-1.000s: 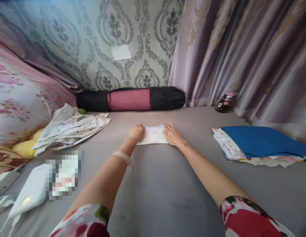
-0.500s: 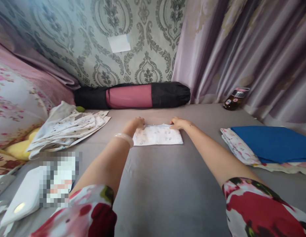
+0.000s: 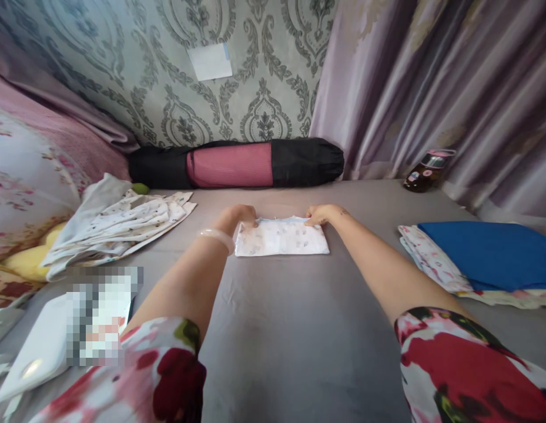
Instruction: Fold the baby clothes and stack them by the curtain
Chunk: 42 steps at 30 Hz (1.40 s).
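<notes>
On a grey sheet (image 3: 273, 335), seen from the head camera, a folded white cloth (image 3: 281, 238) lies centrally. The left hand (image 3: 241, 216) and right hand (image 3: 321, 214), fingers curled, pinch its far corners; a black-and-pink roll (image 3: 228, 165) lies beyond.

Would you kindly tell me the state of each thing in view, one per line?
White patterned cloth: folded into a rectangle
Left hand: curled on the cloth's far edge, left end
Right hand: curled on the same edge, right end
Grey sheet: spread out, lightly creased
Spotted fabric: loosely heaped
Blue cloth: folded flat atop other folded fabrics
Pink-and-black bundle: rolled up, lying lengthwise
Bottle: standing, lid on
Curtain: hanging in folds
</notes>
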Available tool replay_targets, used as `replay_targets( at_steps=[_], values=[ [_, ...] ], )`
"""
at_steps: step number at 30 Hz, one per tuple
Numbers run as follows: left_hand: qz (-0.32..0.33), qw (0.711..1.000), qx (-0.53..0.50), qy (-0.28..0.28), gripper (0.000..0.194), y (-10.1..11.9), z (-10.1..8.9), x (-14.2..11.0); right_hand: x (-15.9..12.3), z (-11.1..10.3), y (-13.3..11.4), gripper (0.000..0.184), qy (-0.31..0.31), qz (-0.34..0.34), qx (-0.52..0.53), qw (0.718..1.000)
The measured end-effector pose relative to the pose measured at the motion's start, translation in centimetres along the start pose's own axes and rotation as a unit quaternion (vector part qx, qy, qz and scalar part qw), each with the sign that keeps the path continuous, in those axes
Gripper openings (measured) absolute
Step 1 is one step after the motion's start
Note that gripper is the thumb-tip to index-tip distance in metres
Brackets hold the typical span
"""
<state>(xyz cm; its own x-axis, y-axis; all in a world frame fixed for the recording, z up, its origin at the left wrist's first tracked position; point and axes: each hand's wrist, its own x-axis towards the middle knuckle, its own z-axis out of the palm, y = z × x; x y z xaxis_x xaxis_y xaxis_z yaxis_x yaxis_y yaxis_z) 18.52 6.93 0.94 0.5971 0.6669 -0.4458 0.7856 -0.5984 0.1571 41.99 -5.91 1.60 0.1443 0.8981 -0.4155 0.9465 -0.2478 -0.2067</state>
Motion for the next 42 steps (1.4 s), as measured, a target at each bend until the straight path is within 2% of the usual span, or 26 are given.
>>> replay_targets(
  at_steps=[8, 11, 14, 17, 21, 25, 29, 33, 37, 42],
  values=[
    [0.005, 0.989, -0.066, 0.134, 0.029, 0.7, 2.5, -4.5, -3.9, 2.5, -0.3, 0.027, 0.162, -0.002, 0.059, 0.985],
    [0.027, 0.980, -0.088, 0.175, 0.024, 0.5, 1.8, -6.2, -5.3, 2.3, -0.2, 0.025, 0.212, -0.022, 0.103, 0.972],
    [0.075, 0.965, -0.148, 0.204, 0.024, 0.3, 0.2, -8.3, -6.7, 1.0, 0.0, 0.026, 0.261, -0.065, 0.157, 0.950],
    [0.135, 0.945, -0.214, 0.209, 0.027, 0.3, -1.2, -10.7, -8.4, -0.4, 0.0, 0.030, 0.265, -0.132, 0.197, 0.935],
    [0.175, 0.935, -0.197, 0.236, 0.024, 0.8, -1.3, -13.5, -11.1, -0.9, -0.1, 0.023, 0.278, -0.178, 0.188, 0.925],
    [0.166, 0.925, -0.146, 0.309, 0.023, 1.8, 0.7, -16.0, -13.9, 1.2, -0.3, 0.022, 0.336, -0.200, 0.117, 0.913],
    [0.147, 0.923, -0.088, 0.344, 0.026, 2.9, 3.7, -18.8, -16.8, 4.5, -0.4, 0.020, 0.353, -0.232, 0.066, 0.904],
    [0.161, 0.924, -0.039, 0.343, 0.026, 3.2, 7.2, -20.9, -19.1, 7.5, -0.5, 0.026, 0.342, -0.247, 0.042, 0.906],
    [0.193, 0.924, -0.011, 0.331, 0.030, 2.9, 10.6, -21.7, -20.0, 10.5, -0.2, 0.035, 0.316, -0.255, 0.020, 0.914],
    [0.226, 0.931, 0.022, 0.285, 0.038, 2.7, 13.2, -22.6, -20.6, 13.2, 0.1, 0.040, 0.292, -0.277, -0.007, 0.915]
  ],
)
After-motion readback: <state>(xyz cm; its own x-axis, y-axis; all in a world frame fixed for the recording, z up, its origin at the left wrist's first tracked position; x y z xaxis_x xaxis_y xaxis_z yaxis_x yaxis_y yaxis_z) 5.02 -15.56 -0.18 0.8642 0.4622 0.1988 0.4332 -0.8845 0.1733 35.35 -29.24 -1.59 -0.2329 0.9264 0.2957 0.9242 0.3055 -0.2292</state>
